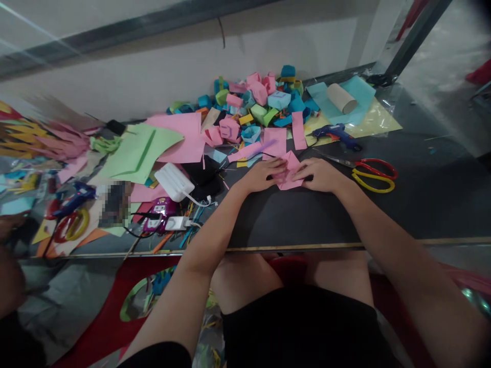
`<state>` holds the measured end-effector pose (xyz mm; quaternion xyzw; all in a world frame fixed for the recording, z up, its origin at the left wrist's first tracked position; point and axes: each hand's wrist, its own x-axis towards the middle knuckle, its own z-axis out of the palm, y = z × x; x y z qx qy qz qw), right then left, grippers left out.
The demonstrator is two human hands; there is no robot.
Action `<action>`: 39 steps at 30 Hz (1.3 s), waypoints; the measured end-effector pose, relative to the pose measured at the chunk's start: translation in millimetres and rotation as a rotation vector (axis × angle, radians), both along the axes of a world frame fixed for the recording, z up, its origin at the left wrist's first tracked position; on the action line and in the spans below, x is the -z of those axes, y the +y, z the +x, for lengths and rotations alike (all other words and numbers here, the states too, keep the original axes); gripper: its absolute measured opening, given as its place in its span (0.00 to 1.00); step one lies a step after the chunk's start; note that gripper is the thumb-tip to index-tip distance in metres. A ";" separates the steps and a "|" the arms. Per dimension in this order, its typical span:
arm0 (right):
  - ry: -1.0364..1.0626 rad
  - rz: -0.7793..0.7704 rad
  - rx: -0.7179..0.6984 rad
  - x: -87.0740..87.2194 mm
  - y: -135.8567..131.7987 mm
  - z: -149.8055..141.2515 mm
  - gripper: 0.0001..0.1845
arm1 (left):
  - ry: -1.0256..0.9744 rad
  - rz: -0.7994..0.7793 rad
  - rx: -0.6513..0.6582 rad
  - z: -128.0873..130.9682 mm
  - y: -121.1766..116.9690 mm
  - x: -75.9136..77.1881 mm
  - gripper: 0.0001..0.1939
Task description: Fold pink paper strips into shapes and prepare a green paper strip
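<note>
A piece of pink paper, folded with creases across it, lies on the dark table between my two hands. My left hand grips its left side, fingers bent over the paper. On the right side, my right hand has its fingers and thumb closed on the paper's edge. Just behind are more pink paper pieces and a pink-and-purple marker-like stick. Scissors with red and yellow handles lie to the right of my right hand, blades pointing toward it.
A heap of folded paper pieces stands at the back. A blue glue gun and a cardboard tube are at the back right. Left are green sheets, a white power bank, a purple socket and a person's arm.
</note>
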<state>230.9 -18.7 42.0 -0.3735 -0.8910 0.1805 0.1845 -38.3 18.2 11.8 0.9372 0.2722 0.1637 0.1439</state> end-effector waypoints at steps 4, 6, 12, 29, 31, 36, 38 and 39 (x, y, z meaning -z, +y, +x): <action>0.016 -0.081 -0.016 -5.0 -1.1 2.4 0.16 | 0.044 -0.014 -0.077 -0.2 2.2 0.9 0.21; 0.036 -0.126 -0.025 -7.6 -1.5 4.0 0.14 | 0.043 -0.014 -0.110 0.0 3.3 1.8 0.21; 0.207 -0.233 0.019 -4.4 -1.4 0.7 0.10 | -0.040 0.083 -0.119 2.6 1.4 1.8 0.23; 0.195 -0.106 0.360 10.5 1.0 -23.3 0.09 | -0.094 0.049 -0.115 12.1 -11.4 -7.5 0.15; 0.201 -0.095 0.373 11.4 0.2 -24.7 0.09 | -0.094 0.036 -0.109 13.3 -12.7 -8.9 0.14; 0.203 -0.096 0.401 10.4 -1.7 -26.1 0.07 | -0.071 0.009 -0.070 14.2 -14.1 -9.7 0.12; 0.193 -0.110 0.410 10.2 -1.1 -25.8 0.05 | -0.070 0.016 -0.070 14.1 -14.8 -10.2 0.12; 0.189 -0.117 0.418 10.5 -0.5 -25.7 0.05 | -0.068 0.020 -0.070 14.1 -15.4 -10.6 0.12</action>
